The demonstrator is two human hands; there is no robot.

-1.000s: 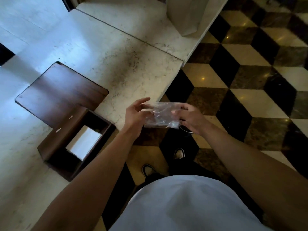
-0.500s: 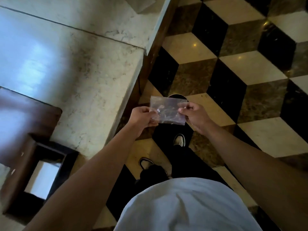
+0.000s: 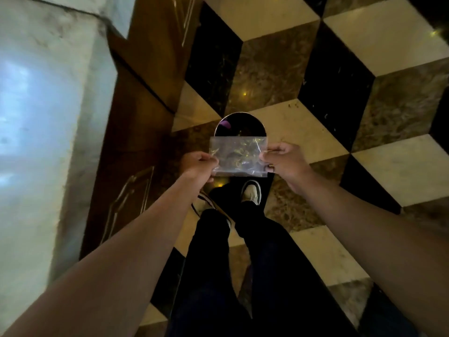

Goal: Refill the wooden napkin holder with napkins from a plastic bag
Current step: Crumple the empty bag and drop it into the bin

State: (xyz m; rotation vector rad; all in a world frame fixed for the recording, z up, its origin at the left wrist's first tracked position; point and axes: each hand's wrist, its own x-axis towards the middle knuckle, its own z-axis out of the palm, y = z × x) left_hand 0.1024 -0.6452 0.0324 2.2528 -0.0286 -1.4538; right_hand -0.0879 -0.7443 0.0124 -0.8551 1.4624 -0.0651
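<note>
Left hand [image 3: 199,164] and right hand [image 3: 281,158] pinch the empty plastic bag's [image 3: 239,156] side edges. Directly beneath that grip gapes a round bin [image 3: 239,125]. Released unevenly, the light film could drift past its rim.

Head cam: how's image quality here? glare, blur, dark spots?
Head view: dim and warm overall; blue-white glare washes out the marble counter, which is also smeared soft. Small light glints dot the floor. The clear plastic bag between left hand and right hand is fairly sharp. Wide-angle bending at edges.
</note>
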